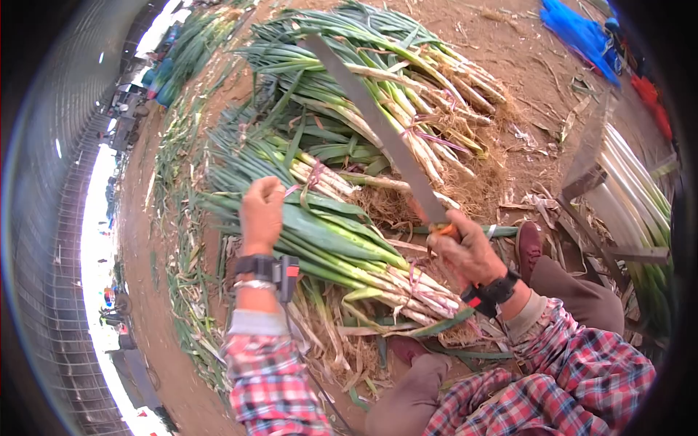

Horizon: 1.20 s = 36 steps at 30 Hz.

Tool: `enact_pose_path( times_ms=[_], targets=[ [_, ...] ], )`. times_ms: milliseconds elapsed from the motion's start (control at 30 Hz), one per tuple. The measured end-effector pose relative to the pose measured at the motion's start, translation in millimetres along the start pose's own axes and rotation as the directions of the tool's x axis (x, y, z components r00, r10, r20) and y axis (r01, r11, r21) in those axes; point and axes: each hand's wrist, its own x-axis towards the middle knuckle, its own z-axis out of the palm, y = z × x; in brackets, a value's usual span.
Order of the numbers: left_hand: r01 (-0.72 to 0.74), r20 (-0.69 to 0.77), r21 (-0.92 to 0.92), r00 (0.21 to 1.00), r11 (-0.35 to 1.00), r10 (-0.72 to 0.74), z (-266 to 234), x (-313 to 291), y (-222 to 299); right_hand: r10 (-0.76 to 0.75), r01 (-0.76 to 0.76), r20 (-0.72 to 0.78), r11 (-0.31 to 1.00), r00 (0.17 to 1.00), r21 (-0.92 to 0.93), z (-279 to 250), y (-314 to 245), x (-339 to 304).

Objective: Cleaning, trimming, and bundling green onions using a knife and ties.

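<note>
Long-leaved leeks lie in tied bundles on the ground before me. My right hand (pixel 469 251) is wrapped round the orange handle of a long knife (pixel 382 127), its broad grey blade slanting up and left over the bundles. My left hand (pixel 262 214) is closed in a pinch above the near leek bundle (pixel 349 254), at the end of a pink tie (pixel 292 190). The tie runs toward the roots of a middle bundle (pixel 327 178). Behind the blade lies a larger pile of leeks (pixel 429 87), roots to the right. My left fingertips are partly hidden.
At right, a wooden frame (pixel 640 253) holds pale trimmed leeks (pixel 632 189). Blue netting (pixel 580 36) and a red cloth (pixel 651 105) lie at the far right. Leaf scraps (pixel 182 291) litter the ground at left. My shoes (pixel 530 245) stand close to the near bundle.
</note>
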Motion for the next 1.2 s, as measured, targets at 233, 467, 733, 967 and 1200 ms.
enact_pose_path(
  times_ms=[233,467,733,967,1200],
  targets=[
    [-0.113,0.074,0.729,0.993,0.676,0.086,126.4,73.5,-88.4,-0.097,0.092,-0.035,0.989,0.995,-0.116,-17.5,20.3,82.1],
    [-0.049,0.005,0.915,0.994,0.401,0.110,70.3,58.2,-155.6,0.004,-0.011,-0.092,0.997,0.996,-0.079,-30.5,63.8,111.2],
    [0.420,-0.115,-0.250,0.882,0.872,-0.458,-3.4,-9.7,-189.5,0.136,-0.109,0.094,0.963,0.986,-0.247,-7.3,74.8,105.5],
    [-0.265,-0.200,0.259,0.926,0.929,0.320,65.1,-11.9,-125.4,0.207,-0.195,0.149,0.977,0.967,-0.089,37.3,70.6,74.0],
    [0.315,-0.589,-0.590,0.462,0.743,-0.664,-3.0,-88.3,-287.3,0.294,-0.273,0.068,0.937,0.954,-0.220,49.3,72.5,50.5]
  ],
)
